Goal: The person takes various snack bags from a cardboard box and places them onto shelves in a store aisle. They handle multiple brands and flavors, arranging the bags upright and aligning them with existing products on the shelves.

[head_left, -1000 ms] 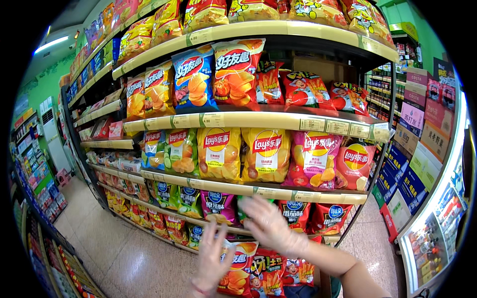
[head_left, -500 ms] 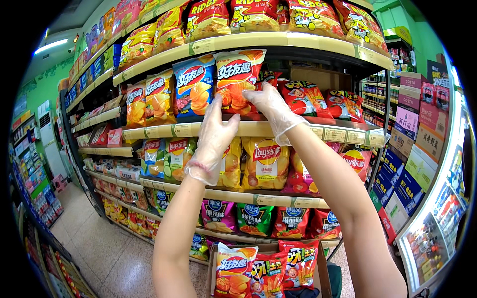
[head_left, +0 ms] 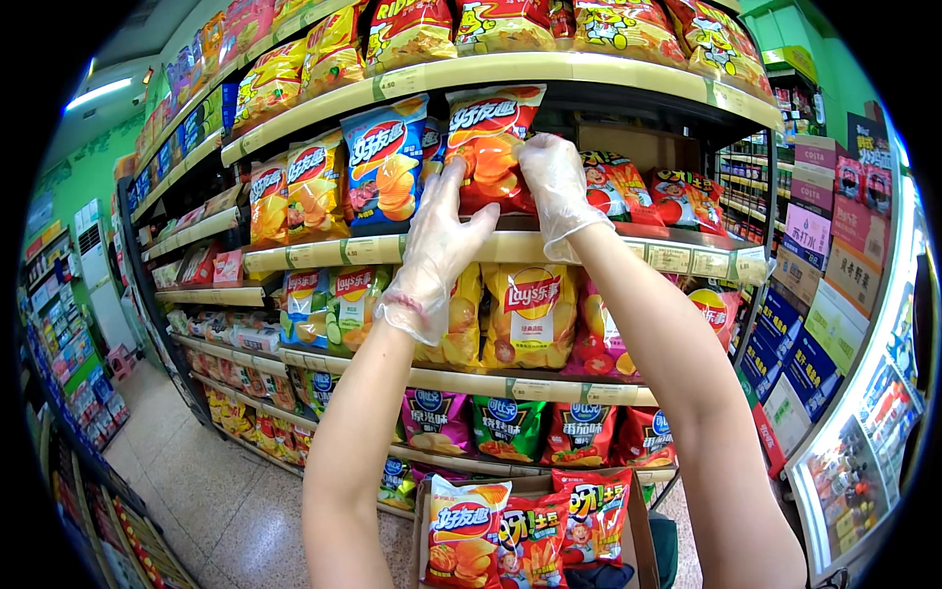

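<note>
Red and orange, the crisp bag [head_left: 489,147] stands upright at the front of the second shelf [head_left: 628,247] from the top, between a blue bag [head_left: 385,177] on its left and a red snack bag [head_left: 618,187] on its right. Both hands wear thin clear gloves, likely to keep the packets clean. The left hand [head_left: 437,250] is raised with its fingers spread against the bag's lower left edge, and the right hand [head_left: 557,187] is curled round the right edge with its fingertips on the front face; together they bracket the bag from both sides, a hold that looks meant to keep it square and facing outward. Neither hand is clenched, and I cannot tell whether the bag's weight is on the shelf or in the fingers. Yellow bags [head_left: 525,314] fill the shelf below in the same front-facing rows, so each label meets the aisle. An open cardboard box [head_left: 640,530] of more red crisp bags sits on the floor under the arms, close enough to reach.
</note>
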Demonstrator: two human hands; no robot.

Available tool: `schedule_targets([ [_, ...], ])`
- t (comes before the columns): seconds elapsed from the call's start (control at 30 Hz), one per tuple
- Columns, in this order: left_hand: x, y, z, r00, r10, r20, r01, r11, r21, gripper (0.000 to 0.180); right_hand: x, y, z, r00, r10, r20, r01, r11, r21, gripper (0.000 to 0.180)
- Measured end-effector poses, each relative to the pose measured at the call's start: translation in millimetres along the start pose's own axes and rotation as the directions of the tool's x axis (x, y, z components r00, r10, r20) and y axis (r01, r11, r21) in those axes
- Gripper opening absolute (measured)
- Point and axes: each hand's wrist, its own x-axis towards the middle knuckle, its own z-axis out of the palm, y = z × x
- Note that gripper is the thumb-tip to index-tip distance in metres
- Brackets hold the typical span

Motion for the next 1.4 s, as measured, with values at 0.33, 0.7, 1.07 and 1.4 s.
schedule_targets([
  [0.33,-24.7,60.5,-23.4,0.932,-0.362,-0.028,0.244,0.682,-0.689,0.086,-39.6,7.7,-55.3,0.993,0.060,0.099,-0.089,0.944,0.317,0.030],
  [0.7,-194.7,82.7,-16.8,0.784,-0.444,0.435,0.612,0.430,-0.664,0.087,-198.0,85.7,-131.4,0.868,0.070,0.492,-0.129,0.988,0.088,0.025],
  [1.07,-254.7,129.5,-18.2,0.526,-0.266,0.808,0.684,0.697,-0.215,0.103,-193.4,94.1,-151.8,0.507,0.087,0.858,-0.229,0.973,0.036,0.036],
  [1.4,-283.4,132.4,-0.1,0.518,-0.310,0.797,0.785,0.542,-0.300,0.110,-221.7,116.7,-140.8,0.774,-0.013,0.633,-0.032,0.998,0.060,0.020],
])
